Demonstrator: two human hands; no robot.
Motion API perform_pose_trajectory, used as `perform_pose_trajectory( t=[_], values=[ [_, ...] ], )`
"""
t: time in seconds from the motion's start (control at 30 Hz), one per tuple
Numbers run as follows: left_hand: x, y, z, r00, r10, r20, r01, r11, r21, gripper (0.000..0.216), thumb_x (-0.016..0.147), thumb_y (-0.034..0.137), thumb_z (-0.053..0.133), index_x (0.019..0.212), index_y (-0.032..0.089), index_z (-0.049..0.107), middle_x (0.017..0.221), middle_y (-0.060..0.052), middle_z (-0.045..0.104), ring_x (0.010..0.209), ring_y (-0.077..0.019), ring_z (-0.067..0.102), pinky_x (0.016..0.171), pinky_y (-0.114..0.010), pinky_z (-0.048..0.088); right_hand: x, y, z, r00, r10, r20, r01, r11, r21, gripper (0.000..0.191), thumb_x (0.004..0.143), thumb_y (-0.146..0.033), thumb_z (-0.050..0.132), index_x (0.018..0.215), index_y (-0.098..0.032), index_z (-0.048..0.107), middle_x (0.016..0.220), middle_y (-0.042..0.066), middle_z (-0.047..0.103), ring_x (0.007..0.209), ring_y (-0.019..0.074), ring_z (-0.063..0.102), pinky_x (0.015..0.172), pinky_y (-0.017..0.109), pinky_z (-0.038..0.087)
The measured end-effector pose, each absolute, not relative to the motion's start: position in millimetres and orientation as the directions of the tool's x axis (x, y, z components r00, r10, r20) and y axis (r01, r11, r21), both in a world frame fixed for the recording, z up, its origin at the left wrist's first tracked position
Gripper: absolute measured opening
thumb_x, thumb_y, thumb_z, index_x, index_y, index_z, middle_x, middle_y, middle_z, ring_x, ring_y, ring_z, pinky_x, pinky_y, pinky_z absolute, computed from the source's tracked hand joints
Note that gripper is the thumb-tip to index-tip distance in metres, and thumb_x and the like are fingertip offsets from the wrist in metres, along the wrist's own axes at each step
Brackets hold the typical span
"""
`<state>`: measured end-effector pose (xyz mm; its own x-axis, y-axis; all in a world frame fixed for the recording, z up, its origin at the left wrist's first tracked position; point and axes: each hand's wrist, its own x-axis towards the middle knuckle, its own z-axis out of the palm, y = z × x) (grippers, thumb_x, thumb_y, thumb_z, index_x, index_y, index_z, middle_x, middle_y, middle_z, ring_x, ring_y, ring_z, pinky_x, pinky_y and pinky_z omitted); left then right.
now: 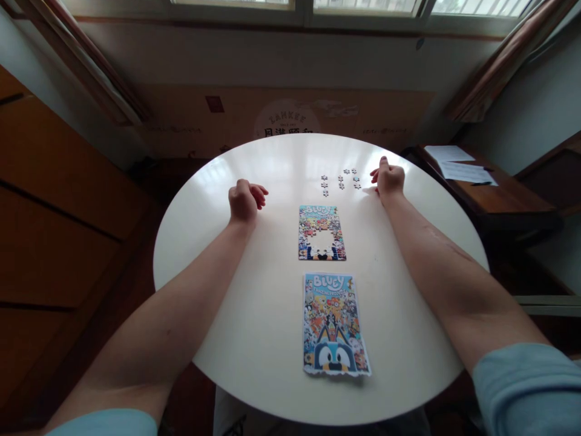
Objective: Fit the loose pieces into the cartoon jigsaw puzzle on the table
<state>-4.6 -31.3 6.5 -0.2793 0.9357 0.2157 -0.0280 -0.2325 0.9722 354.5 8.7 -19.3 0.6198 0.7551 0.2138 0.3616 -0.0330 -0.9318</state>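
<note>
My left hand rests on its side on the white round table, left of the puzzle. Its fingers are loosely bent and apart, and I see nothing in them. My right hand lies on the table's far right part, fingers half curled and thumb on top, with nothing visible in it. Just left of that hand are several loose jigsaw pieces, laid in short rows. Between my forearms sits a partly assembled jigsaw puzzle with a gap in its lower middle. Nearer to me is a printed reference picture with a torn lower edge.
The round table has a curved edge on all sides. At the right stands a wooden desk with papers on it. Orange-brown cabinet doors are at the left. A cardboard panel leans below the window.
</note>
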Motion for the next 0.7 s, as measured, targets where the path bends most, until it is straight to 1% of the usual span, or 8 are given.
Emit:
perform_pose_trajectory(
  t=[0.07, 0.2, 0.33, 0.43, 0.53, 0.57, 0.7],
  values=[
    [-3.8, -32.0, 7.1, -0.278, 0.941, 0.196, -0.047, -0.217, 0.975, 0.046, 0.085, 0.034, 0.040, 0.043, 0.020, 0.050, 0.054, -0.009, 0.061, 0.040, -0.0122, 0.044, 0.039, -0.027, 0.028, 353.8, 8.3, -18.1, 0.619, 0.761, 0.195, 0.326, -0.023, -0.945, 0.066, 0.098, -0.067, 0.039, 0.058, -0.018, 0.058, 0.063, 0.009, 0.064, 0.048, 0.0126, 0.053, 0.040, 0.023, 0.037],
    [-2.9, -34.2, 9.7, -0.270, 0.947, 0.172, -0.092, -0.203, 0.975, 0.047, 0.087, 0.038, 0.039, 0.045, 0.019, 0.051, 0.060, -0.010, 0.064, 0.042, -0.0121, 0.046, 0.039, -0.026, 0.029, 353.6, 7.7, -17.3, 0.615, 0.768, 0.177, 0.295, -0.016, -0.955, 0.070, 0.100, -0.068, 0.031, 0.065, -0.017, 0.062, 0.062, 0.009, 0.064, 0.050, 0.0142, 0.056, 0.041, 0.023, 0.040],
    [-3.4, -35.4, 10.9, -0.209, 0.959, 0.193, -0.153, -0.227, 0.962, 0.054, 0.091, 0.038, 0.033, 0.047, 0.017, 0.055, 0.063, -0.011, 0.064, 0.043, -0.0122, 0.047, 0.038, -0.026, 0.029, 352.7, 6.4, -15.6, 0.607, 0.776, 0.173, 0.271, 0.003, -0.963, 0.076, 0.100, -0.071, 0.024, 0.067, -0.016, 0.064, 0.073, 0.011, 0.069, 0.050, 0.0131, 0.056, 0.040, 0.023, 0.039],
    [-3.0, -35.1, 10.2, -0.167, 0.968, 0.190, -0.161, -0.217, 0.963, 0.062, 0.096, 0.047, 0.030, 0.050, 0.017, 0.059, 0.061, -0.011, 0.064, 0.042, -0.0127, 0.047, 0.038, -0.026, 0.029, 351.7, 5.7, -14.3, 0.602, 0.780, 0.173, 0.272, 0.004, -0.962, 0.078, 0.099, -0.072, 0.023, 0.064, -0.016, 0.064, 0.076, 0.012, 0.071, 0.048, 0.0124, 0.055, 0.038, 0.023, 0.037],
    [-1.5, -34.8, 9.3, -0.174, 0.965, 0.196, -0.108, -0.216, 0.970, 0.068, 0.097, 0.056, 0.030, 0.050, 0.017, 0.059, 0.058, -0.011, 0.063, 0.040, -0.0123, 0.046, 0.038, -0.026, 0.029, 351.3, 5.8, -13.9, 0.602, 0.779, 0.173, 0.270, 0.005, -0.963, 0.079, 0.100, -0.071, 0.023, 0.062, -0.015, 0.064, 0.078, 0.012, 0.071, 0.047, 0.0120, 0.054, 0.037, 0.023, 0.036],
    [-1.0, -34.9, 9.2, -0.179, 0.963, 0.202, -0.094, -0.221, 0.971, 0.068, 0.097, 0.056, 0.030, 0.049, 0.017, 0.059, 0.058, -0.011, 0.063, 0.040, -0.0122, 0.046, 0.038, -0.026, 0.029, 351.3, 5.8, -14.0, 0.602, 0.780, 0.173, 0.270, 0.005, -0.963, 0.078, 0.100, -0.071, 0.023, 0.063, -0.015, 0.064, 0.078, 0.012, 0.071, 0.048, 0.0120, 0.054, 0.037, 0.023, 0.036],
    [-0.8, -35.7, 10.0, -0.194, 0.963, 0.188, -0.078, -0.206, 0.975, 0.062, 0.095, 0.044, 0.030, 0.044, 0.018, 0.053, 0.054, -0.011, 0.061, 0.039, -0.0125, 0.044, 0.038, -0.027, 0.028, 350.8, 5.6, -14.7, 0.602, 0.780, 0.173, 0.276, 0.000, -0.961, 0.077, 0.100, -0.071, 0.024, 0.065, -0.015, 0.065, 0.079, 0.012, 0.072, 0.049, 0.0122, 0.056, 0.037, 0.022, 0.035]
  ],
)
